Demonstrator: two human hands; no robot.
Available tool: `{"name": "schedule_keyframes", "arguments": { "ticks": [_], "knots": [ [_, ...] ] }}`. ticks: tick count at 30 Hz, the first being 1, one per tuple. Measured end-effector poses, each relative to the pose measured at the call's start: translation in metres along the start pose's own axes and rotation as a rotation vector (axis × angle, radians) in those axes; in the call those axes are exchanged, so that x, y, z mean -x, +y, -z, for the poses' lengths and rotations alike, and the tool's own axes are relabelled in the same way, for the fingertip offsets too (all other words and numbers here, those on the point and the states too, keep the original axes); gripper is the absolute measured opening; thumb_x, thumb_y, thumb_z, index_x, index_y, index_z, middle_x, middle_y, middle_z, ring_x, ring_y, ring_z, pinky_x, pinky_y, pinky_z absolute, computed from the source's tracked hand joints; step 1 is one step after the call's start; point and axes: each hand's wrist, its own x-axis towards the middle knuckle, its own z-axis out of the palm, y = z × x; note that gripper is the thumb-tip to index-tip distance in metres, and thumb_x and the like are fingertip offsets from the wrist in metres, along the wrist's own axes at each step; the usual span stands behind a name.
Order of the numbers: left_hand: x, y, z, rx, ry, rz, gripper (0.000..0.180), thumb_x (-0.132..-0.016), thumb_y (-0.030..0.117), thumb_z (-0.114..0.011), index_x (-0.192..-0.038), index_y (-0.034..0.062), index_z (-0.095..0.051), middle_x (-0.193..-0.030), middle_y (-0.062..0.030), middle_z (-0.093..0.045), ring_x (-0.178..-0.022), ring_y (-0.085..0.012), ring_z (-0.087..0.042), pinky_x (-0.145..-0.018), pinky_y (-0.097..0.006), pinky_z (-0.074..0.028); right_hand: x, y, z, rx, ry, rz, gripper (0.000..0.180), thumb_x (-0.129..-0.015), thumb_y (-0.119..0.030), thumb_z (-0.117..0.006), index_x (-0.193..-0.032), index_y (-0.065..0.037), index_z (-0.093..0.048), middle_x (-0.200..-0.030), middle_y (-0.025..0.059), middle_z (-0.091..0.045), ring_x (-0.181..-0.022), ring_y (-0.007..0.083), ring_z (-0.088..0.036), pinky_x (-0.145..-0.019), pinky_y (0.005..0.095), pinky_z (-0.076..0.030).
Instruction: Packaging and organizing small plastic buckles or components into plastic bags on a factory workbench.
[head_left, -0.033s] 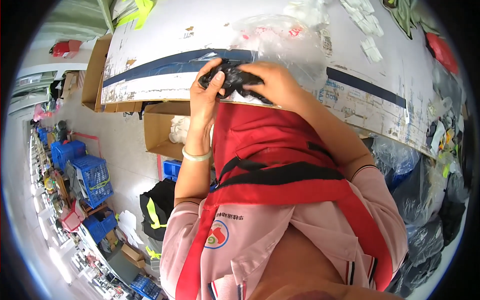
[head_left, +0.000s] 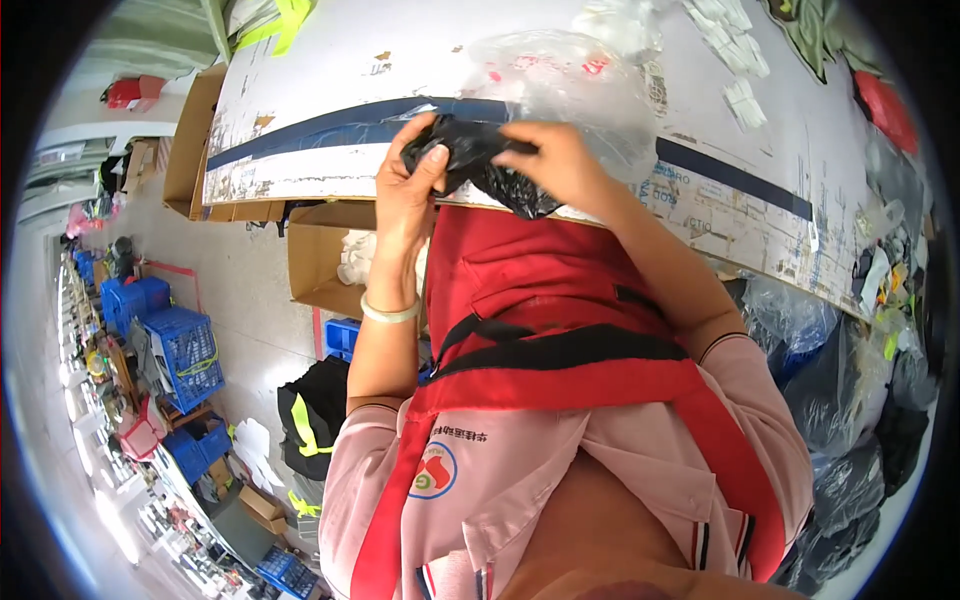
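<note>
Over the white table (head_left: 330, 65), left hand (head_left: 410, 185) clamped on black plastic (head_left: 475, 150), right hand (head_left: 562, 165) loosely spread at its side

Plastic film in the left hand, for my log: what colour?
The plastic film is glossy black; see head view.

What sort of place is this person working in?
Probably a factory workshop or packing area: a worktable with a clear plastic bag on it, blue plastic crates, and an open cardboard box nearby.

Bright, even light over the white tabletop (head_left: 320, 70); glints on the black plastic (head_left: 525, 192); my right hand (head_left: 560, 165) apparently slightly blurred; fisheye rim dark, edges bowed.
</note>
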Motion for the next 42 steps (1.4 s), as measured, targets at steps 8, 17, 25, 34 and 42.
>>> {"name": "schedule_keyframes", "arguments": {
  "ticks": [8, 17, 25, 34, 42],
  "knots": [
    [0.01, 0.014, 0.087, -0.31, 0.09, 0.124, 0.015, -0.087, 0.008, -0.066, -0.1, 0.0014, -0.066, -0.076, -0.0013, -0.064, -0.056, -0.0048, -0.05, -0.048, -0.02, -0.041, -0.007, 0.011, 0.043, -0.786, 0.213, -0.435, 0.021, -0.089, -0.012, -0.062, -0.106, 0.0, -0.064, -0.088, 0.0025, -0.067, -0.072, 0.0065, -0.06, -0.066, 0.021, -0.05],
    [0.0, 0.042, 0.112, 0.329, 0.323, 0.109, 0.012, -0.088, 0.005, -0.055, -0.098, 0.0001, -0.06, -0.083, -0.0073, -0.06, -0.079, -0.0188, -0.058, -0.066, -0.029, -0.05, -0.006, 0.015, 0.045, -0.164, 0.178, -0.233, 0.027, -0.086, -0.014, -0.064, -0.113, -0.007, -0.062, -0.096, 0.0048, -0.065, -0.088, 0.0148, -0.06, -0.079, 0.0286, -0.048],
    [0.013, 0.061, 0.077, 0.344, 0.082, 0.071, 0.013, -0.091, 0.01, -0.054, -0.095, -0.0019, -0.059, -0.084, -0.0106, -0.06, -0.075, -0.0178, -0.056, -0.063, -0.026, -0.048, 0.001, -0.082, 0.034, 0.147, 0.073, 0.069, 0.044, -0.078, -0.027, -0.071, -0.119, -0.015, -0.058, -0.1, 0.0098, -0.058, -0.091, 0.0277, -0.058, -0.08, 0.0378, -0.046],
    [0.017, 0.074, 0.085, 0.117, -0.046, 0.139, 0.031, -0.091, 0.006, -0.052, -0.12, -0.0038, -0.051, -0.077, -0.0029, -0.055, -0.076, -0.0121, -0.051, -0.076, -0.026, -0.046, -0.009, 0.03, -0.005, -0.185, -0.027, -0.274, 0.016, -0.081, -0.014, -0.067, -0.094, -0.004, -0.065, -0.076, 0.0087, -0.067, -0.065, 0.0164, -0.064, -0.061, 0.0327, -0.049],
    [-0.025, 0.248, 0.102, -1.44, 0.596, -0.972, 0.025, -0.087, 0.017, -0.053, -0.097, 0.0, -0.069, -0.092, -0.0104, -0.068, -0.078, -0.0155, -0.059, -0.073, -0.028, -0.047, -0.182, -0.147, 0.126, 0.106, 0.623, 0.416, 0.01, -0.091, -0.016, -0.055, -0.088, -0.006, -0.054, -0.079, 0.0096, -0.065, -0.061, 0.0287, -0.061, -0.051, 0.0419, -0.051]
  ]
}}
